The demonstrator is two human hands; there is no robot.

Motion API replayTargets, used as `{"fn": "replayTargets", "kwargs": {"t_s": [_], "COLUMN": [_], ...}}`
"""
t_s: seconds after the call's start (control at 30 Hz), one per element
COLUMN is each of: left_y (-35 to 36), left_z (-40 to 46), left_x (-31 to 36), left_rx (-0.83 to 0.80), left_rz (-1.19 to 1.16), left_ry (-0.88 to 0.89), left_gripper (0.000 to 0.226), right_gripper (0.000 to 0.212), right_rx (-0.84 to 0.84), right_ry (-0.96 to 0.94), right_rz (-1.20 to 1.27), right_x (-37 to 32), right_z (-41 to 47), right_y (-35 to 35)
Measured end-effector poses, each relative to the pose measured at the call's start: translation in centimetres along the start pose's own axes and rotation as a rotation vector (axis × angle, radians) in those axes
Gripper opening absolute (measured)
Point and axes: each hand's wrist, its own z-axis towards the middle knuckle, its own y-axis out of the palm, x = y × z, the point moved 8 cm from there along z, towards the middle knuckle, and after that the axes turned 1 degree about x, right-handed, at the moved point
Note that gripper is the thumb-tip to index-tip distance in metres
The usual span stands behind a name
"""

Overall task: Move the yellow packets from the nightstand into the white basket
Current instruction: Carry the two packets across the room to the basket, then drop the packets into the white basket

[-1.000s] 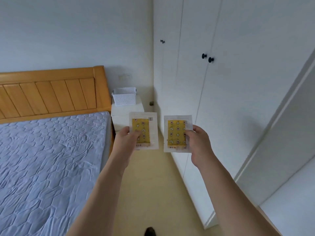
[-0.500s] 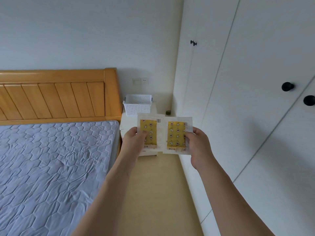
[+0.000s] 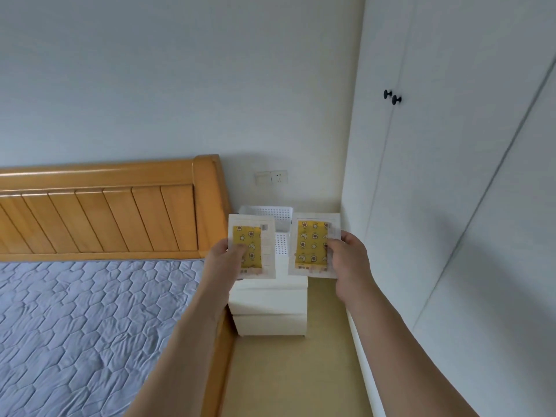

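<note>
Two yellow packets with white borders and a star pattern are held up side by side in front of me. My left hand [image 3: 224, 260] pinches the left packet [image 3: 252, 245] at its lower left edge. My right hand [image 3: 350, 260] pinches the right packet [image 3: 311, 243] at its right edge. Behind and between them stands the white perforated basket [image 3: 275, 213], on top of the white nightstand [image 3: 270, 308]. The packets hide most of the basket and the nightstand's top.
A bed with a wooden headboard [image 3: 99, 212] and a blue quilted mattress [image 3: 90, 326] fills the left. White wardrobe doors [image 3: 436, 206] with black knobs line the right. A wall socket [image 3: 270, 177] sits above the basket. A narrow strip of yellowish floor [image 3: 285, 374] leads to the nightstand.
I have come closer to the nightstand and basket, which now look larger. Both hands have kept their packets, which sit slightly further apart in front of the basket.
</note>
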Motion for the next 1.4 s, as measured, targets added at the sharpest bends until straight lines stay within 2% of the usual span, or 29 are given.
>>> {"fn": "replayTargets", "kwargs": {"t_s": [0.27, 0.47, 0.63, 0.83, 0.93, 1.1, 1.2, 1.4], "left_y": [1.4, 3.1, 5.4, 10.7, 13.6, 17.2, 18.0, 18.2], "left_z": [14.0, 28.5, 43.6, 57.4, 62.0, 67.8, 69.8, 72.0], "left_x": [0.4, -0.7, -1.3, -2.5, -5.6, -14.0, -19.3, -27.0], "left_rx": [0.135, 0.132, 0.058, -0.083, -0.176, -0.321, -0.358, -0.362], "left_rz": [-0.083, -0.068, 0.070, 0.350, 0.494, 0.774, 0.909, 1.081], "left_ry": [-0.076, -0.108, -0.144, -0.107, -0.153, -0.262, -0.353, -0.406], "left_gripper": [0.011, 0.011, 0.015, 0.016, 0.016, 0.015, 0.031, 0.037], "right_gripper": [0.023, 0.025, 0.020, 0.026, 0.022, 0.030, 0.037, 0.058], "right_rx": [-0.035, -0.022, 0.043, 0.105, 0.076, -0.057, -0.139, -0.175], "right_ry": [0.082, 0.130, 0.166, 0.238, 0.254, 0.325, 0.399, 0.524], "right_rz": [0.003, -0.039, -0.083, -0.221, -0.339, -0.564, -0.645, -0.695], "right_x": [0.1, 2.6, 4.3, 7.8, 10.3, 17.9, 23.0, 31.1], "right_z": [15.4, 28.4, 39.6, 50.6, 54.4, 59.5, 61.4, 64.3], "right_y": [7.2, 14.2, 19.7, 23.7, 24.9, 26.5, 27.4, 27.9]}}
